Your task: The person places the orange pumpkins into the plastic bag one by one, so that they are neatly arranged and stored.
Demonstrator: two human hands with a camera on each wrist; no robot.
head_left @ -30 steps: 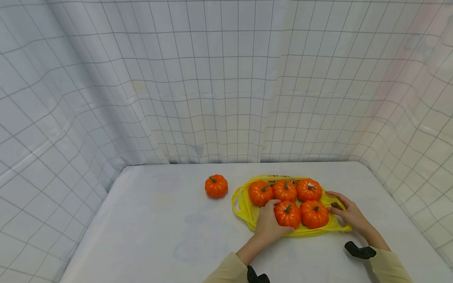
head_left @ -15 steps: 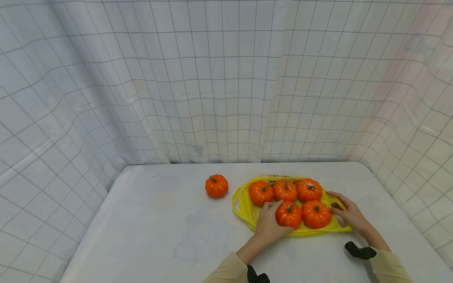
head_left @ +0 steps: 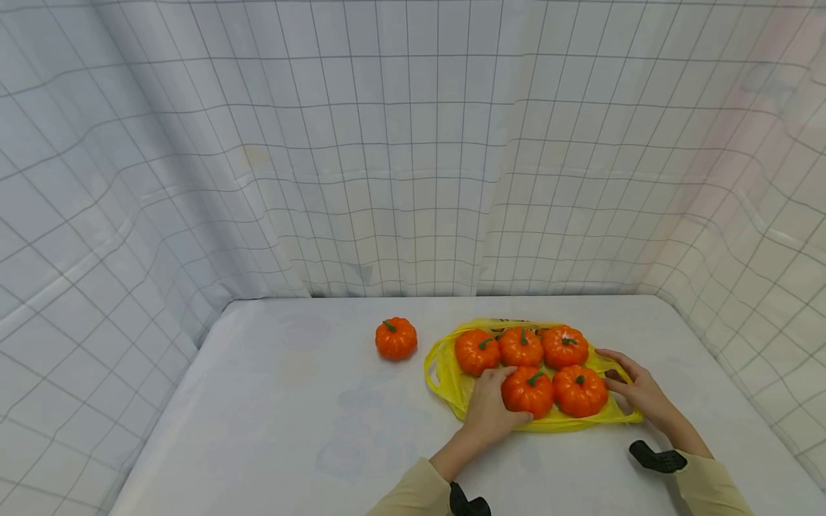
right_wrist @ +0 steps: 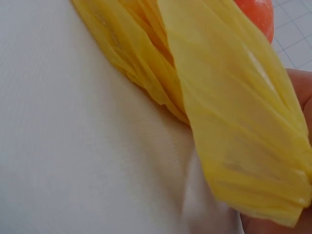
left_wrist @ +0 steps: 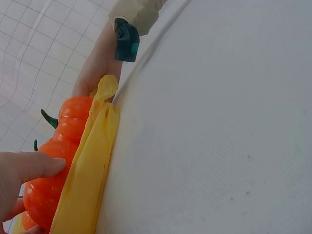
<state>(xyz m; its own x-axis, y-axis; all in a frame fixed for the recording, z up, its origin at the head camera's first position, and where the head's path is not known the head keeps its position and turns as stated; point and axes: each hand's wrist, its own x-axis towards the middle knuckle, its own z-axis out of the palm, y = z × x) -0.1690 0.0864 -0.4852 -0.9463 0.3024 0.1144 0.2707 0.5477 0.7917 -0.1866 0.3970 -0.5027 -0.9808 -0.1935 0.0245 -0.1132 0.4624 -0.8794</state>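
My left hand (head_left: 492, 403) grips an orange pumpkin (head_left: 528, 393) with a green stem, at the front left of the yellow plastic bag (head_left: 459, 395). In the left wrist view, the thumb (left_wrist: 46, 166) lies against this pumpkin's side. My right hand (head_left: 635, 390) holds the right end of the bag near its handle, fingers curved toward the pumpkins. A second front pumpkin (head_left: 581, 390) sits between the gripped one and the right hand's fingertips. In the right wrist view, the bag (right_wrist: 234, 107) covers much of the right hand.
Three more pumpkins form a back row on the bag, among them a left one (head_left: 476, 352). Apart from them, a lone pumpkin (head_left: 396, 339) stands on the white table (head_left: 271, 401), left of the bag. A gridded white curtain (head_left: 413, 179) surrounds the table on the visible sides.
Both front pumpkins have shifted slightly right, the right one closer to the right hand's fingertips. The left hand stays on its pumpkin; the right hand barely moves.
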